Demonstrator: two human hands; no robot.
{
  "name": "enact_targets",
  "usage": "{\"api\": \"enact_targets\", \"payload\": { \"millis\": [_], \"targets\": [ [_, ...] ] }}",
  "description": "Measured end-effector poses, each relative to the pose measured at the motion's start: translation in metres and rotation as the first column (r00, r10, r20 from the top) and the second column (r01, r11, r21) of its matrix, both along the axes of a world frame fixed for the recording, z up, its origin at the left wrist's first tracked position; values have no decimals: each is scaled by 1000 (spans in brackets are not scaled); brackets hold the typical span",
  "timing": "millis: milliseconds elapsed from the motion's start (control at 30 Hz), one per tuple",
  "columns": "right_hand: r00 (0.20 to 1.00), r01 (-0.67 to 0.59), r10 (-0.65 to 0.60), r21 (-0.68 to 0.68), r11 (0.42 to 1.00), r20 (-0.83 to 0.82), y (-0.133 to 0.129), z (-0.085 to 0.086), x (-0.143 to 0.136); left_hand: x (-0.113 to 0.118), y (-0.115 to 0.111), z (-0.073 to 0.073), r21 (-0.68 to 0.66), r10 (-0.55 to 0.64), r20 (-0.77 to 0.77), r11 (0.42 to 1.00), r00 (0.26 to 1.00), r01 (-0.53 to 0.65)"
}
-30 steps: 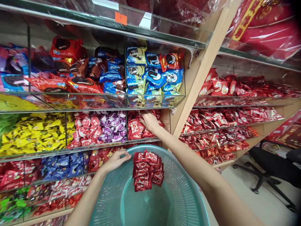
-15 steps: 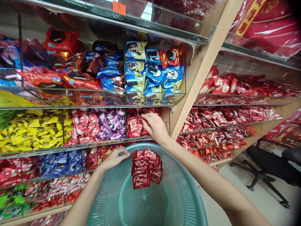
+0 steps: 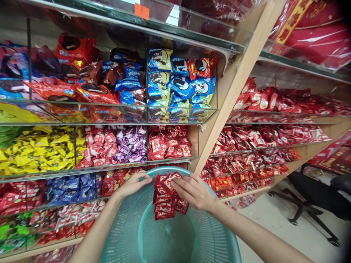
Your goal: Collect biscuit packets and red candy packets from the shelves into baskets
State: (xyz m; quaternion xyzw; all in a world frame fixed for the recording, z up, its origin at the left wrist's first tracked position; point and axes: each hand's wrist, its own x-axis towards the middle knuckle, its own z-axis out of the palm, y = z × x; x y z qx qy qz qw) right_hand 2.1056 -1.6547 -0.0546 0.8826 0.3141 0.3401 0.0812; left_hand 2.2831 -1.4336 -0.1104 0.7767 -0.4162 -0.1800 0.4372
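A green plastic basket with slotted walls stands below me, tilted against the shelves. My left hand is closed on its far left rim. Small red packets with white print lie piled on the basket's far inner wall. Over that pile my right hand pinches a red packet; whether it holds more than one is hidden by the fingers. More packets of the same red kind fill the shelf compartment just beyond the rim.
Glass-fronted shelves hold yellow packets, purple-wrapped sweets and blue packets. A wooden upright parts these from more red packets at right. A black wheeled chair stands on the floor at far right.
My right hand has come back from the red-packet compartment, down to the pile in the basket, with a red packet in its fingers. My left hand stays on the rim.
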Motion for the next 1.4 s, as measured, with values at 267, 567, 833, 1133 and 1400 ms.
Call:
{"api": "enact_targets", "payload": {
  "millis": [267, 567, 833, 1133, 1400],
  "targets": [
    [964, 199, -224, -169, 965, -145, 15, -22, 43, -2, 0, 3, 13, 14, 26, 1000, 1000, -15],
    [941, 247, -282, -190, 950, -187, 23, -34, 63, -3, -1, 5, 19, 32, 45, 999, 998, -33],
    [935, 273, -298, -148, 951, -191, 21, -43, 61, -4, -1, 6, 21, 22, 30, 1000, 999, -22],
    [939, 306, -280, 118, 945, -198, 17, -40, 58, -3, -1, 5, 44, 16, 48, 999, 999, -19],
    [984, 156, -181, 491, 857, 3, -7, -21, 52, -1, -3, 3, 58, 38, 48, 998, 998, -41]
  ]
}}
